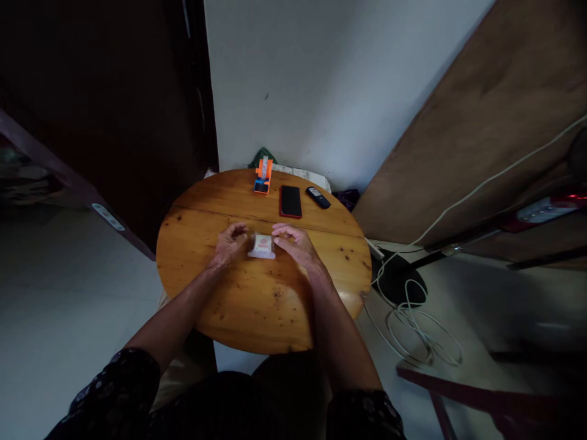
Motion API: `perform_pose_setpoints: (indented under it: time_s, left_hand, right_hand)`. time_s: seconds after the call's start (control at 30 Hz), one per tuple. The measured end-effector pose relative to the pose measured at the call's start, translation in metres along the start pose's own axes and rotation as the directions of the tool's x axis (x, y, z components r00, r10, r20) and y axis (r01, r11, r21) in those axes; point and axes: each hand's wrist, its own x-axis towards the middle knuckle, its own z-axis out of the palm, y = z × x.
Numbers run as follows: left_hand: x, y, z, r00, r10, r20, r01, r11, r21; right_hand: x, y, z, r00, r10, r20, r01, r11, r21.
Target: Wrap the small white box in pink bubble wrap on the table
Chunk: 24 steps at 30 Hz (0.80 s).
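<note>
A small square packet [263,243] in a clear wrapper lies on the round wooden table [257,305]. It is white with a red print on top, and its wrapper sticks out at the edges. Just left of it is my left hand [230,243], fingers bent and apart from the thumb. On the packet's other side, my right hand [296,244] has its thumb close to the wrapper's right edge, with its fingers loosely curved above. Whether either hand touches the wrapper, I cannot tell. Neither hand is closed around it.
Toward the back of the table stand an orange tape dispenser [263,175], a dark phone with a red edge [290,201] and a small black keypad phone [318,197]. A white wall rises behind. Coiled pale cable [415,324] lies on the floor at right, by a black stand base [401,281].
</note>
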Motion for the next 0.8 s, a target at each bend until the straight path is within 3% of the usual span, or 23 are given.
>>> perform_pose_setpoints:
  time_s: [0.2,0.33,0.63,0.8]
  left_hand:
    - [-0.007,0.008,0.003,0.991,-0.058,0.119,0.054,0.998,0.036]
    - [-0.012,0.012,0.005,0.974,-0.039,0.224,0.029,0.998,0.049]
    - [-0.014,0.012,0.008,0.957,0.0,0.291,0.007,1.0,-0.023]
    - [-0.02,0.019,0.012,0.949,0.037,0.314,-0.036,0.999,-0.01]
  right_hand:
    - [0.0,0.0,0.008,0.996,-0.021,0.091,0.022,1.0,-0.003]
    - [0.001,0.005,0.012,0.994,-0.037,0.099,0.041,0.999,-0.03]
    - [0.003,0.006,0.029,0.977,-0.196,-0.085,0.181,0.971,-0.155]
    - [0.001,-0.002,0.028,0.977,-0.157,-0.145,0.159,0.987,0.0]
